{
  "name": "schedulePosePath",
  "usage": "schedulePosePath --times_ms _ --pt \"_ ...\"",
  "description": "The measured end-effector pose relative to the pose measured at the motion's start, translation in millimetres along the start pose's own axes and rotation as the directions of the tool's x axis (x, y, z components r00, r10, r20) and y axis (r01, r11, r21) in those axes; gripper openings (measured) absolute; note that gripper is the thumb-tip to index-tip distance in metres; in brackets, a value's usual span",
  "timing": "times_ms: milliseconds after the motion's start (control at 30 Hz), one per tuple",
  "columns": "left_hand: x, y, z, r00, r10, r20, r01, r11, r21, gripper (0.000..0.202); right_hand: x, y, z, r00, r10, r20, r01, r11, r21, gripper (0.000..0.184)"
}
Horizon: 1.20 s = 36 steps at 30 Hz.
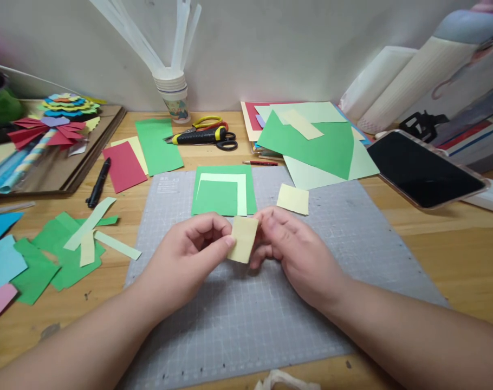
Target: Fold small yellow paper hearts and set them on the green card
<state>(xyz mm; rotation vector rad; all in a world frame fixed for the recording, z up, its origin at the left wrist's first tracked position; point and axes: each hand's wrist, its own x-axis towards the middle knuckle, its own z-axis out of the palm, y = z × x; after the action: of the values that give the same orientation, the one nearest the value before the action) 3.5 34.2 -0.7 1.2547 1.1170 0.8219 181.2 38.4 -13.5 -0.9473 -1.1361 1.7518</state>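
Observation:
A small pale-yellow piece of paper (244, 241) is held above the grey cutting mat (238, 325). My left hand (200, 244) pinches its left edge between thumb and fingers. At the upper right corner, my right hand (297, 246) has its fingertips closed on the same paper. Just beyond them lie stacked green squares of paper (218, 197), with a light-green sheet (241, 189) between the darker ones. A second pale-yellow square (293, 199) rests on the mat to the right of these.
Green paper scraps (76, 260) and a black pen (98, 183) lie at left. Behind the mat are a black-and-yellow cutter (200, 136), scissors (228, 142), a pencil (263, 163) and stacked paper cups (175, 103). Large green sheets (315, 146) and a phone (427, 168) are at right.

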Motion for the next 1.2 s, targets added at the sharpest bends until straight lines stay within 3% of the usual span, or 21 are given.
schedulePosePath --times_ms 200,367,800,1200 --pt "-0.4 1.8 1.4 0.999 0.006 -0.032 -0.006 1.0 0.0 0.012 -0.2 -2.7 3.8 0.999 0.033 -0.032 -0.037 0.992 -0.12 0.021" --pt "0.5 1.2 0.6 0.999 0.021 -0.046 -0.022 0.999 -0.028 0.011 0.2 -0.4 3.7 0.999 0.018 0.032 -0.011 0.979 -0.203 0.02" --pt "-0.9 2.0 1.0 1.0 -0.005 -0.029 0.004 0.999 -0.054 0.012 0.8 -3.3 3.6 0.995 0.088 0.037 -0.078 0.975 -0.207 0.027" --pt "3.2 0.2 -0.6 0.994 -0.013 -0.11 0.01 1.0 -0.025 0.011 0.9 -0.1 5.1 0.992 0.104 0.068 -0.086 0.968 -0.235 0.016"
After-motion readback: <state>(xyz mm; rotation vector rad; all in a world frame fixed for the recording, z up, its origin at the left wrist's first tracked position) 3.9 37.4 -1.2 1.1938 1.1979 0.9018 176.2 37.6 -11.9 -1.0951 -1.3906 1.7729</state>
